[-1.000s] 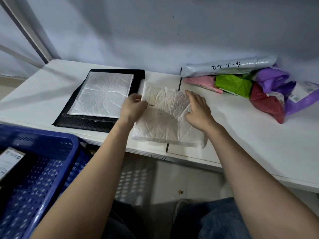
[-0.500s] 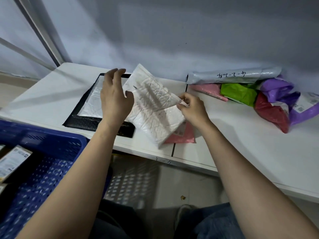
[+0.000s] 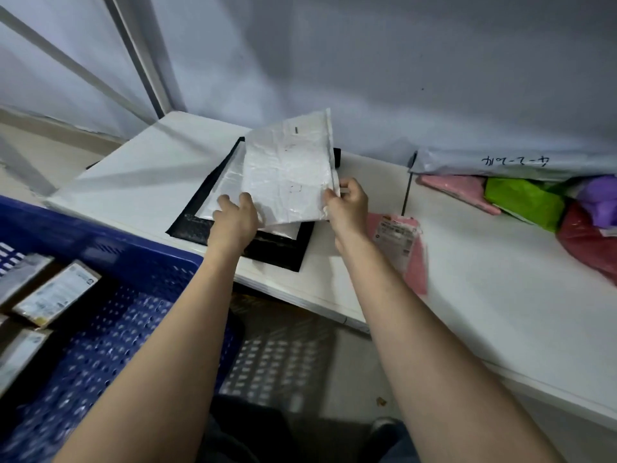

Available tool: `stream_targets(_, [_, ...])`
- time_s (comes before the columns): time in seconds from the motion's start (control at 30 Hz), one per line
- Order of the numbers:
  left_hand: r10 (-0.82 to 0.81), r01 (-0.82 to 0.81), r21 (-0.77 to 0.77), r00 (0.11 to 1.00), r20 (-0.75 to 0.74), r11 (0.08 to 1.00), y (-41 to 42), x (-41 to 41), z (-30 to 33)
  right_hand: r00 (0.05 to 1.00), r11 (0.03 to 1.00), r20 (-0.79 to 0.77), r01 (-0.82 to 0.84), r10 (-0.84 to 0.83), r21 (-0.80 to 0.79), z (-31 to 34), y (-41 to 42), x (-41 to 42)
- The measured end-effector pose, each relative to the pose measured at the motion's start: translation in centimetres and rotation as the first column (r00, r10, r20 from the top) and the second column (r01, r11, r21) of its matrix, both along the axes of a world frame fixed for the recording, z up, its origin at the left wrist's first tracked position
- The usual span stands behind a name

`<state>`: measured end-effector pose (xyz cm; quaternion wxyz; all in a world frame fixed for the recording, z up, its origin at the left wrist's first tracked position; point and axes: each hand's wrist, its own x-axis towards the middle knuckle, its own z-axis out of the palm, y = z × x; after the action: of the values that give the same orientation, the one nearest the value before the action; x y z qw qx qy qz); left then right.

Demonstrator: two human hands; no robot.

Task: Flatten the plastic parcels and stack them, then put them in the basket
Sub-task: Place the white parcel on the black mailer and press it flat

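Observation:
A crinkled white plastic parcel (image 3: 287, 172) hangs tilted above the stack, held at its lower corners by my left hand (image 3: 233, 222) and my right hand (image 3: 347, 208). Under it a black parcel (image 3: 283, 252) lies flat on the white table (image 3: 133, 175) with another white parcel (image 3: 230, 185) on top. A pink parcel (image 3: 404, 248) with a label lies on the table right of my right hand. The blue basket (image 3: 110, 289) stands at the lower left, below the table edge.
A heap of parcels sits at the back right: a grey one (image 3: 514, 165) with handwriting, a pink one (image 3: 457, 188), a green one (image 3: 524, 202), a purple one (image 3: 597, 202), a red one (image 3: 587, 238). Labelled boxes (image 3: 56, 292) lie in the basket. A wall rises just behind the table.
Both hands lifted the white parcel off the table and carried it left, over the black-and-white stack. That uncovered the pink parcel that lay beneath it.

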<state>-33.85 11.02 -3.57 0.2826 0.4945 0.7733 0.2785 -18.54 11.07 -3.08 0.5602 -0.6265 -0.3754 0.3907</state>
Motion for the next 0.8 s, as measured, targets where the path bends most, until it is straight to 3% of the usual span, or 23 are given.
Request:
stream_targets(0.07, [0.043, -0.060, 0.071, 0.975, 0.218, 0.996, 0.2, -0.6, -0.1, 0.995, 0.999, -0.088, 0.035, -0.034, 0.002, -0.3, 0.6, -1.4])
stream_targets(0.13, [0.027, -0.096, 0.219, 0.954, 0.297, 0.971, 0.6, -1.0, 0.1, 0.980, 0.999, -0.195, 0.041, -0.044, -0.020, -0.7, 1.2, -2.3])
stream_targets(0.2, [-0.003, -0.082, 0.357, 0.973, 0.232, 0.931, 1.3, -1.5, 0.1, 0.970, 0.999, -0.242, 0.025, -0.031, -0.026, -1.2, 1.9, -2.9])
stream_targets(0.33, [-0.047, -0.003, 0.457, 0.994, 0.097, 0.889, 2.9, -2.7, -1.3, 0.974, 0.988, -0.214, -0.098, 0.072, -0.118, -2.2, 2.5, -3.9])
stream_targets(0.47, [0.056, 0.040, 0.367, 0.967, -0.248, 0.929, 3.4, -3.3, -3.1, 0.980, 0.960, -0.002, -0.196, 0.200, -0.201, -3.0, 2.2, -4.2])
stream_targets(0.57, [-0.053, 0.141, 0.222, 0.930, -0.363, 0.965, 3.3, -2.7, -3.7, 0.936, 0.943, 0.214, -0.226, 0.280, -0.246, -3.9, 2.0, -4.7])
stream_targets(0.7, [-0.215, 0.231, -0.008, 0.892, -0.397, 0.973, 2.8, -2.2, -4.7, 0.709, 0.918, 0.596, -0.202, 0.378, -0.342, -4.8, 1.2, -4.8])
stream_targets(0.8, [-0.304, 0.279, -0.120, 0.867, -0.396, 0.953, 2.5, -2.4, -5.4, 0.552, 0.895, 0.706, -0.230, 0.443, -0.381, -5.3, 0.8, -4.6])
